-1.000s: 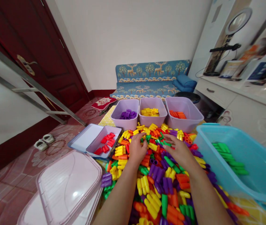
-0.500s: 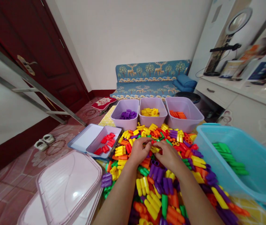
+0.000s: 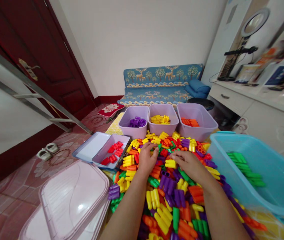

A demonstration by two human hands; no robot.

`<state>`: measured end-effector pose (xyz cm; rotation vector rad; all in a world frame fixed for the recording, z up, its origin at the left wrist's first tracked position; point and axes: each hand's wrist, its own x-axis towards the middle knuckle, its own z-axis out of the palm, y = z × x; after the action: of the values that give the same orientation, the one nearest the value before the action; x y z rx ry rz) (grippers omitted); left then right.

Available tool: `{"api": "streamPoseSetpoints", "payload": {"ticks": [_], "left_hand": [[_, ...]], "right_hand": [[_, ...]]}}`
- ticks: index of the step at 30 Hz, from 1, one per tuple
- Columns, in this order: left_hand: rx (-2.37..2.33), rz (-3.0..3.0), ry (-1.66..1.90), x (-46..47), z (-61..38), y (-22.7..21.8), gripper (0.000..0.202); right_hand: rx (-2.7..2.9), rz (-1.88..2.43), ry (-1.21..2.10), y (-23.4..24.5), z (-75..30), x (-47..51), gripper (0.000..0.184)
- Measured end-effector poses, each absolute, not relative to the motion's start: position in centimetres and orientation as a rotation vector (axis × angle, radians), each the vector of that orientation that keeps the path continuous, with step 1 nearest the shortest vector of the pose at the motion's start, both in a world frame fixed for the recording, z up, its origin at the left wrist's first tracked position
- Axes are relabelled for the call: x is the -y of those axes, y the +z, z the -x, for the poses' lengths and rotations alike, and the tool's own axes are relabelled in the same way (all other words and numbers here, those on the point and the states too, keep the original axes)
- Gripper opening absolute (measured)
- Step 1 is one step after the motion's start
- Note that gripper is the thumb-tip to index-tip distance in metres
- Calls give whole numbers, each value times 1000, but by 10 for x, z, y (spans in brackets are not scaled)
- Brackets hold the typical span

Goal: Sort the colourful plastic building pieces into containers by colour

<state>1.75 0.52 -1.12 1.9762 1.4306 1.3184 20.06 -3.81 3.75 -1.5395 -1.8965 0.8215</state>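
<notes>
A yellow patterned tabletop [image 3: 113, 128] carries a loose heap of multicoloured finger-shaped plastic pieces [image 3: 168, 185], edged by three lilac plastic tubs [image 3: 163, 131] at the far side and a translucent turquoise plastic tub [image 3: 234, 173] on the right. Beyond stand a blue deer-and-tree-patterned sofa [image 3: 154, 95], a dark red panelled door [image 3: 54, 50] and a white cabinet [image 3: 264, 120]. Both forearms stretch forward over the heap, palms inward. The left hand [image 3: 147, 159] curls beside a small green plastic piece [image 3: 159, 147]; the right hand [image 3: 187, 164] bends its fingers at a ribbed yellow plastic piece [image 3: 170, 163]. Whether either is gripped, I cannot tell. Lettering on the cabinet-top packages [image 3: 279, 75] is too blurred to read.
</notes>
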Motion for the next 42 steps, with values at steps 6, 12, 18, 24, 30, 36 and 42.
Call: {"api": "streamPoseSetpoints", "payload": {"ticks": [6, 12, 18, 24, 30, 36, 42], "left_hand": [[-1419, -1961, 1309, -6, -17, -13, 17], [-1420, -1944, 1305, -6, -17, -11, 17], [-1421, -1937, 1298, -6, -18, -11, 17], [-1403, -1957, 1303, -5, -17, -10, 17], [-1788, -2036, 1354, 2, -17, -4, 25], [-2011, -2078, 1075, 2, -17, -9, 45], [-1703, -2240, 953, 2, -14, -1, 41]], "right_hand": [[1753, 1545, 1157, 31, -202, 42, 25], [1783, 1462, 1219, 33, -199, 44, 20], [1543, 1357, 1193, 42, -193, 44, 29], [1387, 1006, 825, 41, -158, 39, 75], [1697, 1522, 576, 6, -173, 26, 53], [1945, 1853, 484, 0, -181, 28, 57], [2048, 1841, 479, 7, -169, 31, 69]]}}
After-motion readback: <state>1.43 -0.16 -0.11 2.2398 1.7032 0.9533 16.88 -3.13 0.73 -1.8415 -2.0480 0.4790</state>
